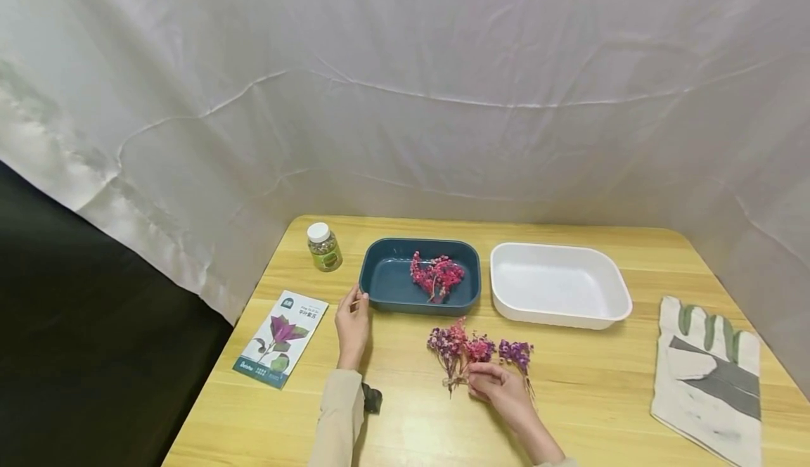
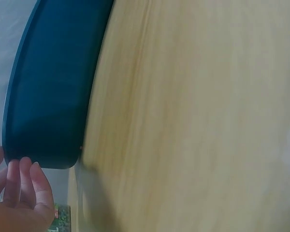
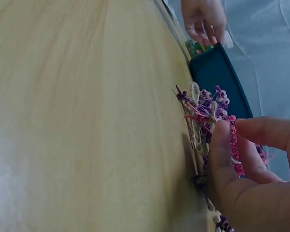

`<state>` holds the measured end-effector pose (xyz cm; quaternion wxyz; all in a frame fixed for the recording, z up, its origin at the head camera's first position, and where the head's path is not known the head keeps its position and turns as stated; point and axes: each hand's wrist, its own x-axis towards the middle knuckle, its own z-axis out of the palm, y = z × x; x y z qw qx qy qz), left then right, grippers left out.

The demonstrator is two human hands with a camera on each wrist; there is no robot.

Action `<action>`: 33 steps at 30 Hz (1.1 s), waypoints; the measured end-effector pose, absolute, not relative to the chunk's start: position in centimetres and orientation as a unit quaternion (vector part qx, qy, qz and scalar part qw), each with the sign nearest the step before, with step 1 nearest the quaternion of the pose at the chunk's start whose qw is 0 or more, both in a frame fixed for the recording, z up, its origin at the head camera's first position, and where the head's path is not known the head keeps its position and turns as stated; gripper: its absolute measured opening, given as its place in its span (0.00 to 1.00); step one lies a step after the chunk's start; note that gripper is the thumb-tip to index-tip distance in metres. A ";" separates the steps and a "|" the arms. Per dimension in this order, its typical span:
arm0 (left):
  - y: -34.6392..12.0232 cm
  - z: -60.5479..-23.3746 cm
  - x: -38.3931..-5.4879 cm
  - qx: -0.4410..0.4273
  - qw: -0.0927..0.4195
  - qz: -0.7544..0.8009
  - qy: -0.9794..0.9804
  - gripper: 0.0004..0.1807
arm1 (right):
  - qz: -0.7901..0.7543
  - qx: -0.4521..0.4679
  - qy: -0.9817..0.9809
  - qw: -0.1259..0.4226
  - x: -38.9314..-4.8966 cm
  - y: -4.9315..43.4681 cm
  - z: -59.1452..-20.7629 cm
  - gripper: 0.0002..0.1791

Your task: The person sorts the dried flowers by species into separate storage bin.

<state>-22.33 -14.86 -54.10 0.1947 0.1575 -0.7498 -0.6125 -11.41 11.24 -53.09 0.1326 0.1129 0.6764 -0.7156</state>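
Note:
At the near left corner of a dark blue-green plastic tray (image 1: 420, 309), my left hand (image 1: 351, 326) holds the rim. Its fingertips lie against the outer end wall in the left wrist view. A bunch of pink dried flowers (image 1: 436, 275) lies inside that tray, toward its right side. My right hand (image 1: 500, 391) pinches the thin tied stems of another pink dried flower bunch (image 1: 479, 349) between thumb and fingers. A purple dried flower bunch (image 1: 443, 342) is close on its left, and a second purple bunch (image 1: 517, 354) lies to the right, partly behind the hand.
A white tray (image 1: 560, 318) stands right of the blue-green one. The jar with a white lid (image 1: 325, 247) and a seed packet (image 1: 280, 340) are on the left. Work gloves (image 1: 709, 382) lie at the right edge of the wooden table (image 1: 418, 425). White cloth hangs behind.

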 end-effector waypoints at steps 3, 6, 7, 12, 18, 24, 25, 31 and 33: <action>-14.9 -54.1 -22.3 0.158 0.194 -0.613 -0.749 0.21 | -0.711 0.117 0.682 0.127 -11.4 11.0 -53.1 0.20; -14.9 -54.1 -22.4 0.158 0.193 -0.612 -0.750 0.21 | -0.710 0.127 0.683 0.116 -11.6 10.5 -53.1 0.17; -14.8 -54.0 -22.4 0.158 0.193 -0.613 -0.750 0.21 | -0.708 0.133 0.684 0.111 -11.7 10.3 -53.0 0.15; -14.8 -54.0 -22.3 0.160 0.194 -0.622 -0.742 0.21 | -0.689 0.158 0.703 0.081 -12.1 9.4 -52.7 0.07; -14.8 -54.3 -22.4 0.160 0.199 -0.618 -0.744 0.20 | -0.679 0.167 0.711 0.074 -12.4 9.0 -52.7 0.07; -14.8 -54.3 -22.4 0.162 0.201 -0.618 -0.743 0.21 | -0.682 0.160 0.711 0.069 -12.2 9.2 -52.5 0.07; -14.8 -54.2 -22.4 0.162 0.201 -0.617 -0.743 0.21 | -0.681 0.160 0.711 0.067 -12.1 9.2 -52.4 0.07; -14.8 -54.4 -22.4 0.155 0.206 -0.614 -0.746 0.20 | -0.675 0.154 0.719 0.058 -11.6 9.4 -51.8 0.08; -14.9 -54.7 -22.4 0.143 0.217 -0.616 -0.744 0.21 | -0.677 0.153 0.717 0.059 -11.5 9.5 -51.5 0.08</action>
